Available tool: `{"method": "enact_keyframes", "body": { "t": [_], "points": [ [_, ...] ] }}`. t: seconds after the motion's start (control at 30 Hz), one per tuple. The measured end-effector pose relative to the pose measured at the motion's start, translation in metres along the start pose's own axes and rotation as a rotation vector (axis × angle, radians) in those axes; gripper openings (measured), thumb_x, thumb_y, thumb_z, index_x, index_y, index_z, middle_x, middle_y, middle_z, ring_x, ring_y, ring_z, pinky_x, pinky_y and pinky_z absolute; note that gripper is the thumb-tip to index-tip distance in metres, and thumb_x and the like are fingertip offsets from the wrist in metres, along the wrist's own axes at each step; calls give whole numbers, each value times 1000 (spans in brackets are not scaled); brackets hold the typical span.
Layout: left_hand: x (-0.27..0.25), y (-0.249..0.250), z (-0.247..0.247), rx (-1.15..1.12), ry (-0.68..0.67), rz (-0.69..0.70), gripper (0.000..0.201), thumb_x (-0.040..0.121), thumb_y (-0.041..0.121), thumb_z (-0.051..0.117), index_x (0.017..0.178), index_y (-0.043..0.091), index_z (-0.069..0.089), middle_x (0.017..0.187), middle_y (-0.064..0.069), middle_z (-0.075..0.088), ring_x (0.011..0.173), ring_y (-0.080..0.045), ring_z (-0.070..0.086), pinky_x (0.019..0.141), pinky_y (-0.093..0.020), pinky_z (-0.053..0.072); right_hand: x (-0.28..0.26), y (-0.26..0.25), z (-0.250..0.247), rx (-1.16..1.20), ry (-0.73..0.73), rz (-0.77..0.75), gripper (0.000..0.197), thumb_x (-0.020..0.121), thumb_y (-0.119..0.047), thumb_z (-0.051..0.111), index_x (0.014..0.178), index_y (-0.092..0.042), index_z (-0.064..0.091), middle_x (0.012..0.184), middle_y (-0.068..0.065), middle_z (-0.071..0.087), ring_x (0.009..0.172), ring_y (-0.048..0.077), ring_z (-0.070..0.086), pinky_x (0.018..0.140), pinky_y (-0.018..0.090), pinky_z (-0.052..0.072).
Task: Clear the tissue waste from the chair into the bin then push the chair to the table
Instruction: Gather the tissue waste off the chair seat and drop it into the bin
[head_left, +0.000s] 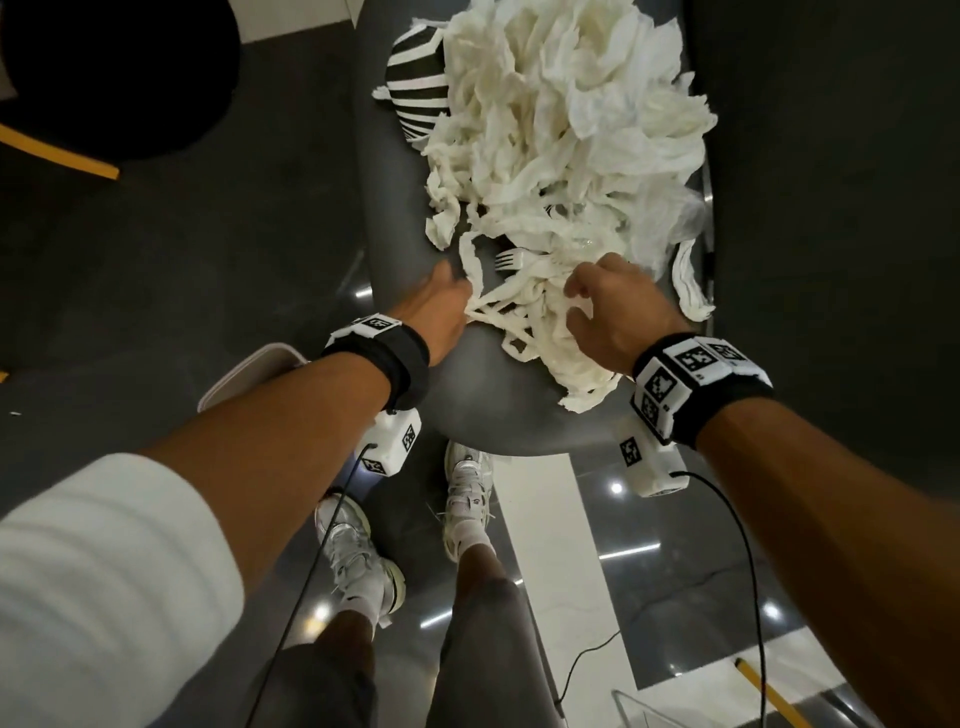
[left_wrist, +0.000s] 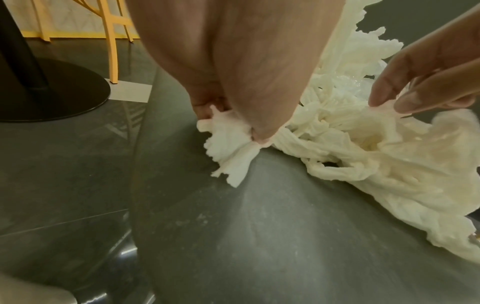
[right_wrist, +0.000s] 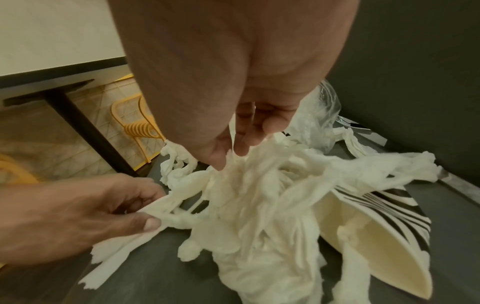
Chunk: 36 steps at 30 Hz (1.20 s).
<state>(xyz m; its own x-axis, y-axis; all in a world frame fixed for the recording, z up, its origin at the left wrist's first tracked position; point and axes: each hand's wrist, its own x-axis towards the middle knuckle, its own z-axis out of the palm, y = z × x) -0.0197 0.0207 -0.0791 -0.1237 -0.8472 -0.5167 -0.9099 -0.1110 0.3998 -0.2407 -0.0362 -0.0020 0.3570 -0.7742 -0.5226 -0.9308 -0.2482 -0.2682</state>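
Observation:
A big heap of white tissue waste covers the grey chair seat. Near the seat's front edge, my left hand pinches torn tissue strips between thumb and fingers. My right hand hovers just right of it, fingers curled down into the same clump and pinching strands. A black-and-white striped paper cup lies at the heap's left side, and one also shows in the right wrist view. A white plastic fork lies among the strips.
A pale rim, perhaps the bin, shows on the floor left of the seat, under my left forearm. A black table base and yellow chair legs stand at the far left. Crumpled clear plastic lies at the heap's right. My shoes are by the seat's front.

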Motion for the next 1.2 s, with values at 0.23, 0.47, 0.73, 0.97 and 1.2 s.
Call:
{"method": "enact_keyframes", "body": {
  "t": [0.23,0.47,0.73,0.97,1.2],
  "points": [
    [-23,-4,-23,43,143,84,18,97,7,41,111,5,51,107,-15,53,97,-30,50,70,-38,38,-17,-5,4,-206,22,-15,71,77,-60,71,133,-23,51,134,6,53,123,35,47,100,52,43],
    [-42,-2,-53,-27,241,125,21,100,7,38,118,5,49,91,-8,48,84,-24,42,69,-39,38,-12,0,24,-85,-18,60,69,90,-35,66,148,-25,30,130,10,53,116,37,58,89,49,51],
    [-53,-1,-56,-118,335,35,10,98,18,37,90,12,38,70,-7,45,70,-32,44,63,-38,32,-25,0,-17,-11,311,157,41,88,-39,46,112,-8,53,111,13,55,98,35,55,76,40,39],
    [-72,4,-65,-285,444,-10,21,87,20,34,79,3,44,58,-16,47,56,-39,43,54,-42,33,-32,-24,-38,256,406,190,24,85,-26,51,100,-7,48,91,10,55,80,34,56,70,38,48],
    [-90,-20,-66,-469,604,-102,28,85,21,36,65,2,40,60,-27,45,60,-46,42,54,-52,38,-33,-69,-12,216,178,-18,55,83,-32,51,133,-18,34,81,8,65,77,35,63,74,44,55]
  ]
}}
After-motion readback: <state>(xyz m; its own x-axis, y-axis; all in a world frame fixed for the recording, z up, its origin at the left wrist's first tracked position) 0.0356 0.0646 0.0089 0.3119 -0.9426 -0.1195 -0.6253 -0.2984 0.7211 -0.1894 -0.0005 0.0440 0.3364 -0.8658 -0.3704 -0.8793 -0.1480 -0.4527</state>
